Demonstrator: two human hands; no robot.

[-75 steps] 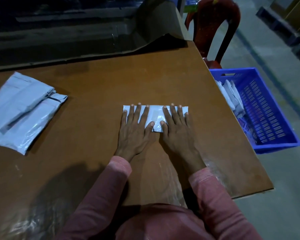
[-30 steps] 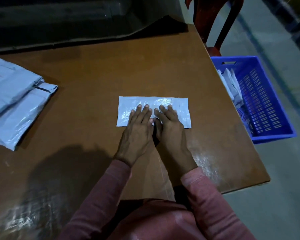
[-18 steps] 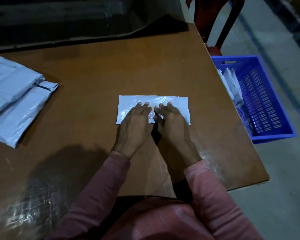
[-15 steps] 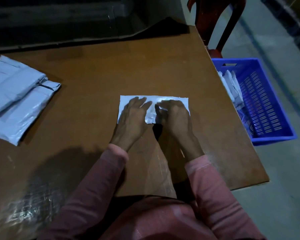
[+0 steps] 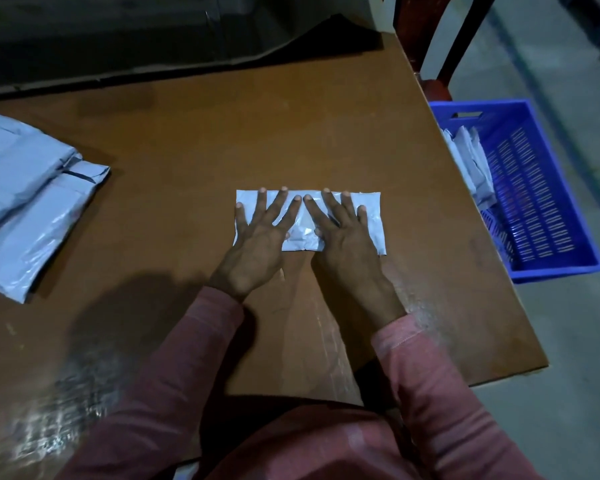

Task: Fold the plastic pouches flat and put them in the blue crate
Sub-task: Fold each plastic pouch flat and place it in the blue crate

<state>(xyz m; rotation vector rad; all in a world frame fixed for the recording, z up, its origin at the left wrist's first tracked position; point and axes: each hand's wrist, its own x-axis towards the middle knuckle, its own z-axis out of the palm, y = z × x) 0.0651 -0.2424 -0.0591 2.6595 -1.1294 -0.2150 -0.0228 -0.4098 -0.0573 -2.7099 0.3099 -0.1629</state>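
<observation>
A pale folded plastic pouch [image 5: 371, 216] lies flat in the middle of the brown table [image 5: 194, 161]. My left hand [image 5: 262, 237] presses its left half, fingers spread flat. My right hand [image 5: 343, 237] presses the right half the same way, palm down. Neither hand grips the pouch. A stack of unfolded grey pouches [image 5: 25, 209] sits at the table's left edge. The blue crate [image 5: 548, 188] stands on the floor to the right of the table, with several folded pouches [image 5: 471, 164] leaning at its left wall.
A dark red chair [image 5: 437, 46] stands beyond the table's far right corner, next to the crate. A dark sheet [image 5: 153, 36] covers the table's far side. Bare grey floor lies to the right of the table.
My hands have gone from bunched together at the pouch's middle to spread flat over it, fingers reaching its far edge. The pouch has stayed in place.
</observation>
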